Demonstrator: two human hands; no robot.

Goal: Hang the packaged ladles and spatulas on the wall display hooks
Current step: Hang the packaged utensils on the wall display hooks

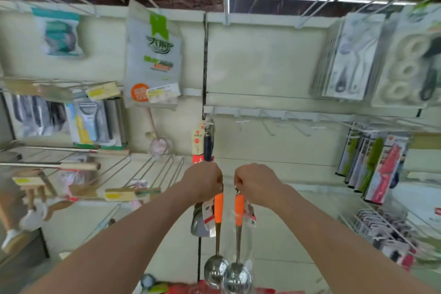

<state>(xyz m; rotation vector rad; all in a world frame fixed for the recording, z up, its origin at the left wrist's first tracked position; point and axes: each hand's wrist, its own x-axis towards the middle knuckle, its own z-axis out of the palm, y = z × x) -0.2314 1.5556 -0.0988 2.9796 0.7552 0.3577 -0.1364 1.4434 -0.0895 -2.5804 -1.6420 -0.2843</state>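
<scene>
L hand [204, 180]: fist closed round top end of left ladle [217, 234], which hangs straight down below the grip; orange handle just under the fingers, steel bowl at bottom of view.
R hand [256, 185]: closed on top of right ladle [238, 241], same way, hanging below the fist.
Ladles: side by side, bowls overlapping low down; tags w/ clear wrap by the handles.
Hooks [269, 126]: bare wire pegs on wall panel, above & right of hands, apart from ladles.
Packaged utensil [202, 143]: hangs on wall just above L hand.
</scene>
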